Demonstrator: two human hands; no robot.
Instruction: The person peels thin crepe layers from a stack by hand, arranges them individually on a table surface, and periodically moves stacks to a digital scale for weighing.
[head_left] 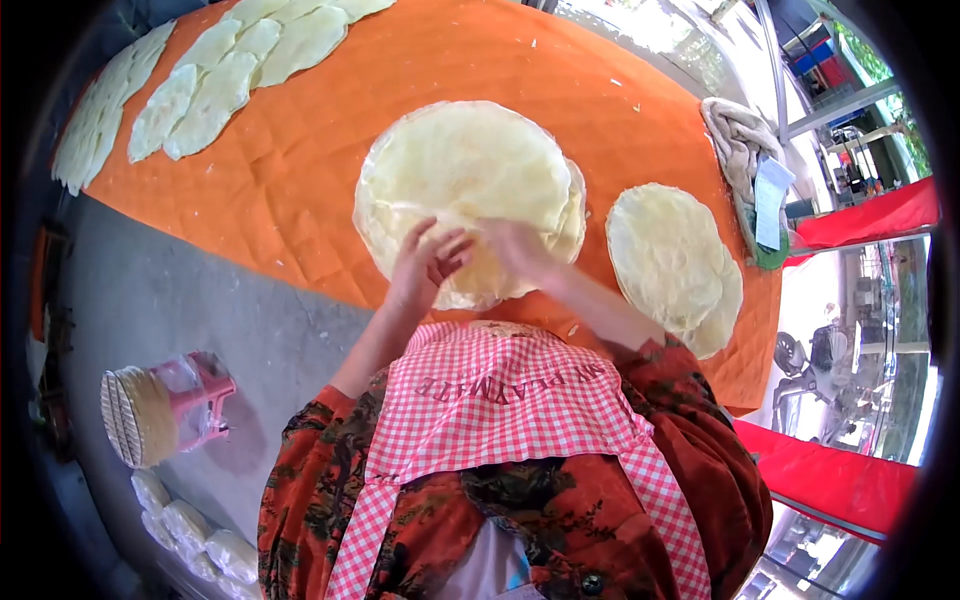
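Note:
A stack of thin, pale round flatbreads [470, 165] lies before me on the orange-covered table [300, 180]. Over the near part of this stack is my left hand [430, 262], its fingers slightly curled and apart, with nothing seen in it. My right hand [515, 250] is close beside it above the same stack. Motion smears its fingers, so I cannot make out whether it grips anything. To the right sits a second, smaller pile of flatbreads [665, 255], which neither hand touches.
More flatbreads [215, 105] overlap in rows at the far left. A grey cloth [740, 140] with a pale paper slip [770, 200] lies at the table's right edge. On the grey floor stand a pink stool [205, 395] with a round woven thing against it, and several wrapped bundles [190, 530].

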